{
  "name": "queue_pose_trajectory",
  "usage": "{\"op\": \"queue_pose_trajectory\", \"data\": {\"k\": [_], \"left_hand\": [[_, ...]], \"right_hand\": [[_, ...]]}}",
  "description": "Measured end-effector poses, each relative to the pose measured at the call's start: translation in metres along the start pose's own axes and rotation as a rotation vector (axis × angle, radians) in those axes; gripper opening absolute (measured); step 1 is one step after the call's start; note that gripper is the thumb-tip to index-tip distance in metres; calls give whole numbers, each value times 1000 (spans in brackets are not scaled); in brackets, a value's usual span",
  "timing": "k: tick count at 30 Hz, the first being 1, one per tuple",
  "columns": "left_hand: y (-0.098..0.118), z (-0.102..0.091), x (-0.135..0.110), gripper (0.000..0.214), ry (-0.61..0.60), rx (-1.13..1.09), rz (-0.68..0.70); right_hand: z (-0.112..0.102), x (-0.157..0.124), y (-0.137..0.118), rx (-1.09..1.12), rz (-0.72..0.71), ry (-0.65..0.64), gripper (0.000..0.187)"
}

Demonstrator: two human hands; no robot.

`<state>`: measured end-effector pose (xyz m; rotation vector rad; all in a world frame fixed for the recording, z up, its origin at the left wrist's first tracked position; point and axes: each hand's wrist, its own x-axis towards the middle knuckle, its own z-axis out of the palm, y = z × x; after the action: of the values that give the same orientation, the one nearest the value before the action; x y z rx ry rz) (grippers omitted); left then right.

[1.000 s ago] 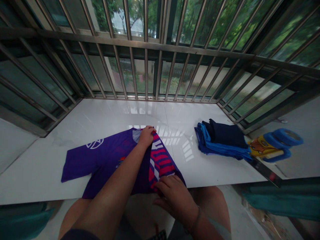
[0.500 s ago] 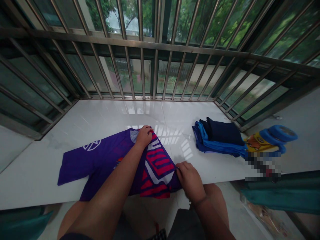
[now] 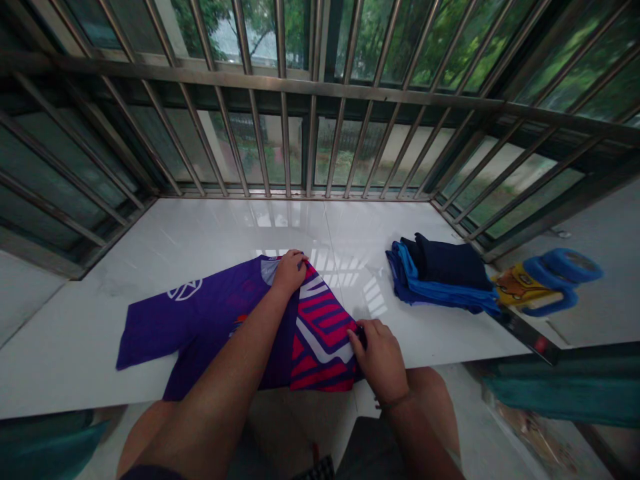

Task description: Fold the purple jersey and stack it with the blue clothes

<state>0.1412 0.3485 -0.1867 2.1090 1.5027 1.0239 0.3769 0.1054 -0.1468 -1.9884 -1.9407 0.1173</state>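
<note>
a purple jersey point(image 3: 210, 320) lies flat on the white bench point(image 3: 200, 233), near its front edge, with one sleeve spread out to the left and the hem hanging just over the edge. its right side is folded over, showing a panel of red, white and purple stripes point(image 3: 323, 333). the left hand point(image 3: 289, 270) presses down at the collar, fingers curled onto the cloth where the fold begins. the right hand point(image 3: 383, 357) pinches the lower right corner of the striped panel between thumb and fingers — closed on the fabric at the bench edge.

compared with half a second ago, the right hand has drawn the corner slightly up and inward, so the striped panel lies narrower and straighter; the left hand has stayed at the collar.

a white circular emblem point(image 3: 184, 289) sits on the spread sleeve — no lettering in it can be read.

to the right, well apart from the jersey, a stack of folded blue and navy clothes point(image 3: 440, 277) rests on the bench. beside it stands a yellow and blue toy-like object point(image 3: 545, 283). metal window bars point(image 3: 310, 100) enclose the bench behind.
</note>
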Motion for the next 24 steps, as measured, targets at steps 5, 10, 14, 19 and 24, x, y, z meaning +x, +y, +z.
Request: {"op": "queue_pose_trajectory", "data": {"k": [5, 10, 14, 19, 24], "left_hand": [[2, -4, -1, 38, 22, -19, 1], [5, -5, -2, 23, 45, -33, 0], [7, -7, -4, 20, 75, -48, 10], [8, -10, -6, 23, 67, -24, 28], [8, -7, -6, 30, -14, 61, 103]], "right_hand": [[9, 8, 5, -77, 88, 43, 19], [10, 14, 4, -89, 109, 108, 21], [14, 11, -3, -17, -15, 151, 24], [29, 1, 6, 82, -162, 144, 37], [32, -6, 14, 93, -147, 108, 42]]}}
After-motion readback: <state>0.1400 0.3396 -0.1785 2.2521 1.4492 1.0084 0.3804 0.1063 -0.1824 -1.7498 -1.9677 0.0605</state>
